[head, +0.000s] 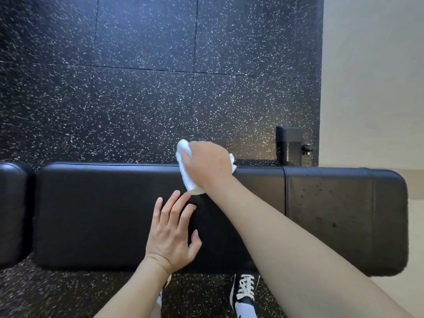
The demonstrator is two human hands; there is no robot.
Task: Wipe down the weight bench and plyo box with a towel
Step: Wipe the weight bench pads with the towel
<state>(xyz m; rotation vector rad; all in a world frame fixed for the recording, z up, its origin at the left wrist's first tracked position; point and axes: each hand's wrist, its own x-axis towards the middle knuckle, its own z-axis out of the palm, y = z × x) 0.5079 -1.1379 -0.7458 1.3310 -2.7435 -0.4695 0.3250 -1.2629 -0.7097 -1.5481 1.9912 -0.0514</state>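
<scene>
Bench point(103, 214) wipe underway; box not in view. Right hand point(210, 166) clenched on towel point(185, 171) at bench's far edge, frame centre. Left hand point(173, 232) spread flat on pad, holding nothing. Next: drag towel twd near edge, then sideways. Pad bare left & right; floor point(137, 88) beyond clear.

Towel point(186, 171) at bench point(96, 214) far edge, R hand point(210, 166) on it, L hand point(172, 235) nearer.

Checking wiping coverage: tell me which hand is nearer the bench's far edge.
Right. The right hand presses the towel at the bench far edge; the left hand rests mid-pad, nearer the person.
</scene>
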